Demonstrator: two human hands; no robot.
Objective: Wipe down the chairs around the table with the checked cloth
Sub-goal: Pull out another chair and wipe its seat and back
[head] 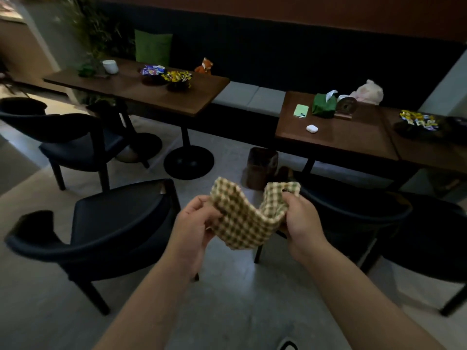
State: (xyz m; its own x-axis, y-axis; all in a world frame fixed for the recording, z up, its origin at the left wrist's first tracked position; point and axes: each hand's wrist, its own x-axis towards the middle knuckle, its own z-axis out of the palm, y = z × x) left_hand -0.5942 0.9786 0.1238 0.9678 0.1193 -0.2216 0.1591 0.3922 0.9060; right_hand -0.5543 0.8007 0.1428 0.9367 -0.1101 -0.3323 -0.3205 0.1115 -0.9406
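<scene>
Cloth, checked green-and-cream fabric (246, 218), pinched by both my hands, left (195, 223) and right (300, 223); I'd fold it flat before the dark curved-back chair (101, 223) left of them

Checked cloth (249, 215) between both hands (197, 218)

head cam | looks forward-down | hands (247, 223) close | tables beyond

four dark chairs (106, 223), two tables (156, 94), one checked cloth (249, 218), two hands (195, 221).
</scene>
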